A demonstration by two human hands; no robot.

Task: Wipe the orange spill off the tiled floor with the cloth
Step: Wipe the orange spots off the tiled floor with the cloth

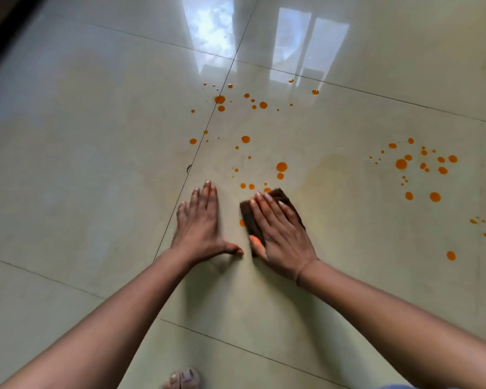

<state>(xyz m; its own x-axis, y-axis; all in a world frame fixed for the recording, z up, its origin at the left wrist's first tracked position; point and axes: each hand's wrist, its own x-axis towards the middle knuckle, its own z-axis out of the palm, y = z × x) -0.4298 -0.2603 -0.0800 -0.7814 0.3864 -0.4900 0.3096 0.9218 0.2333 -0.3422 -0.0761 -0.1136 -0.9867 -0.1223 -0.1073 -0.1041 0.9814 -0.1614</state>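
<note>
Orange drops (281, 166) are scattered over the glossy pale tiled floor (96, 164), with one group ahead of my hands and a second group (401, 164) to the right. A folded dark brown cloth (247, 217) lies flat on the floor. My right hand (281, 234) presses on top of it with fingers spread and covers most of it. My left hand (201, 220) rests flat on the bare tile just left of the cloth, fingers apart, holding nothing. One orange drop (242, 222) sits at the cloth's left edge.
Dark grout lines (202, 136) cross the floor. A faint yellowish smear (334, 169) marks the tile right of the cloth. Window reflections (213, 32) shine at the far side. A dark edge (0, 32) runs along the top left. My toes (183, 379) show at the bottom.
</note>
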